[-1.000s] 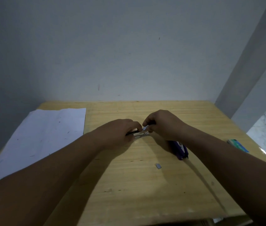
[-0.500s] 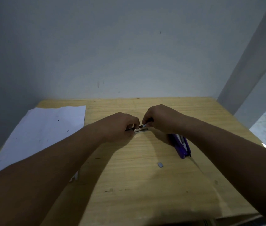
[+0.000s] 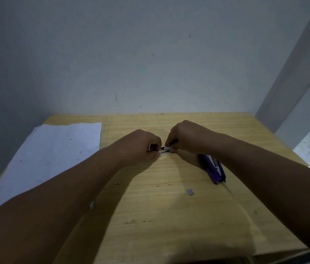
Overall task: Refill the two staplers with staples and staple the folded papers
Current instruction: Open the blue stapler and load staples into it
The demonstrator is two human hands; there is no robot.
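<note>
I'm gripping the small stapler (image 3: 162, 150) mid-table with my left hand (image 3: 141, 147) while my right hand (image 3: 183, 139) is pinching what's probably a staple strip – going slow, keeping it lined up with the channel.

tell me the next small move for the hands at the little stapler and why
Probably seat the staples fully and close the stapler. The left hand grips one end and the right hand pinches the other, with metal showing between them. The purple stapler lies untouched beside the right forearm.
</note>
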